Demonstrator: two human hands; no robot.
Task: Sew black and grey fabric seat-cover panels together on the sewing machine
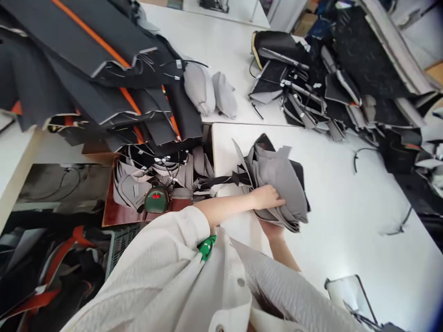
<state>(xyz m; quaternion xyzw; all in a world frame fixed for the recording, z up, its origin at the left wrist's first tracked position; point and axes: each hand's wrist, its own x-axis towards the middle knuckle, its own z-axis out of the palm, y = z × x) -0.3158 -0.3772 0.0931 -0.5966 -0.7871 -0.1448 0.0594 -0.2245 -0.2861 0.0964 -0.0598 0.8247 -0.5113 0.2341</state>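
Note:
A stack of grey fabric pieces (277,180) with black backing lies at the near left corner of the white table (346,207). My left hand (268,197) rests on top of the stack, fingers curled over the grey cloth. My right hand (272,229) is under the stack's near edge, gripping it from below; its fingers are mostly hidden by the cloth. A black strap (221,180) trails from the stack to the left over the table edge.
Large black panels with orange stripes (97,69) are piled at the left. Two grey padded pieces (211,92) lie on the far table. A heap of black and grey parts (328,83) fills the upper right. A brown surface (117,214) with grey pieces and a green pouch (156,199) sits below left.

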